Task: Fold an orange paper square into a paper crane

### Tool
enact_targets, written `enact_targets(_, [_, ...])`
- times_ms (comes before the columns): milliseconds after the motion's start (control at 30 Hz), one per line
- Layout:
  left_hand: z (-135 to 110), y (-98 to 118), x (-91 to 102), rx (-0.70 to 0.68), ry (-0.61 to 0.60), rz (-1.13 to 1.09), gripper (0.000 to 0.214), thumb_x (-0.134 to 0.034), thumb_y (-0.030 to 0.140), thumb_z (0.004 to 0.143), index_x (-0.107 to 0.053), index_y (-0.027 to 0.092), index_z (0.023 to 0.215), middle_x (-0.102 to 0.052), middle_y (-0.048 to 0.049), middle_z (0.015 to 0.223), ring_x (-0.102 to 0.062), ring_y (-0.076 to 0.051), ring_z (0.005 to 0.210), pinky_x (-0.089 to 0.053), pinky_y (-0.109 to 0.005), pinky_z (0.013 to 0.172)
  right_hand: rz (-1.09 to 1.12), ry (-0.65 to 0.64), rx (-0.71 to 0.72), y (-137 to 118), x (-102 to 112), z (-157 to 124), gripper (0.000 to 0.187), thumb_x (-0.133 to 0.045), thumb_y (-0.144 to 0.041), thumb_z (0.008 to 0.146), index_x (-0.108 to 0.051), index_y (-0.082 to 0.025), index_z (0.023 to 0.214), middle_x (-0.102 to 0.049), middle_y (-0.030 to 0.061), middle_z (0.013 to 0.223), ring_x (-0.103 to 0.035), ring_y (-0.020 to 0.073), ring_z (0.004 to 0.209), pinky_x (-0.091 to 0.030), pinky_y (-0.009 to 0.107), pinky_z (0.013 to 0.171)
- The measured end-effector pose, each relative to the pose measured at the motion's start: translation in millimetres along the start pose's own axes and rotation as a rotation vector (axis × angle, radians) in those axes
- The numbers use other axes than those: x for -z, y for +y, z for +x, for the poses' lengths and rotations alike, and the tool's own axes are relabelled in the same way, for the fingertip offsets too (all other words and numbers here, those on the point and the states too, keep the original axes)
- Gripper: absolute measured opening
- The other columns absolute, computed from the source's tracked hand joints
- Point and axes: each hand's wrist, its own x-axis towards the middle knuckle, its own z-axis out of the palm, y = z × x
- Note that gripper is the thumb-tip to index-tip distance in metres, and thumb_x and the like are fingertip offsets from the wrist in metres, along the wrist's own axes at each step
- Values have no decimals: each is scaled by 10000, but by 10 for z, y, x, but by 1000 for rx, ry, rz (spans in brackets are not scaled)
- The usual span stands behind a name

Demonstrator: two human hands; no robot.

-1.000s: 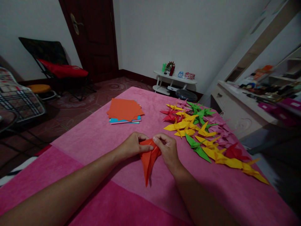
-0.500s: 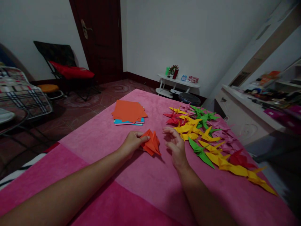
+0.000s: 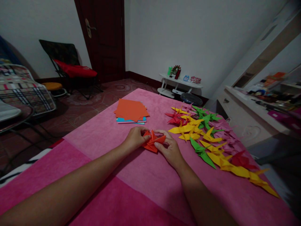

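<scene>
One folded orange ppr [image 3: 152,142] btwn L fingers [image 3: 146,138] & R fingers [image 3: 161,147] (both pinching it)

Counted: one left hand [image 3: 134,138], one right hand [image 3: 172,150], one orange origami figure [image 3: 151,147].
Paper cranes [image 3: 201,151] exceeded a dozen; paper stack [image 3: 131,110] numbered one, door [image 3: 107,40] one.

The head-mounted camera faces forward and down across the pink tablecloth [image 3: 145,180], left hand [image 3: 135,138] and right hand [image 3: 171,150] near, dark-red door [image 3: 107,40] beyond.
</scene>
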Motion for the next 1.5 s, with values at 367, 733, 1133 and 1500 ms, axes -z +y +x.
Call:
enact_targets(367, [-138,-2,190,-338,-330,66,215,-510,93,712,-714,103,779,-646,-36,733,-583,-132,661,-441,-217,607,7,-39,-71,66,-74,11,125,-636,-153,768,-734,-187,839,-656,68,1024,-582,209,1016,-445,345,902])
enact_targets(733, [-217,-31,252,-278,-384,5,140,-596,163,727,-706,130,807,-690,-51,843,-619,-154,790,-476,-249,747,-17,-83,-139,86,-93,14,171,-668,-143,716,-701,-164,882,-644,43,951,-595,172,852,-462,282,749])
enact_targets(1133, [-284,-50,119,-307,-218,-52,139,-604,170,746,-709,138,662,-689,-42,726,-628,-139,693,-480,-232,676,-194,-91,-98,61,-157,23,138,-718,-160,683,-681,-186,814,-623,23,899,-555,182,871,-439,301,784])
enact_targets(1500, [-342,-4,121,-338,-217,-16,157,-577,147,764,-689,135,655,-679,-41,731,-615,-133,691,-474,-239,688,-249,-75,-120,76,-204,0,77,-721,-142,677,-680,-206,664,-646,20,966,-567,182,914,-434,318,822])
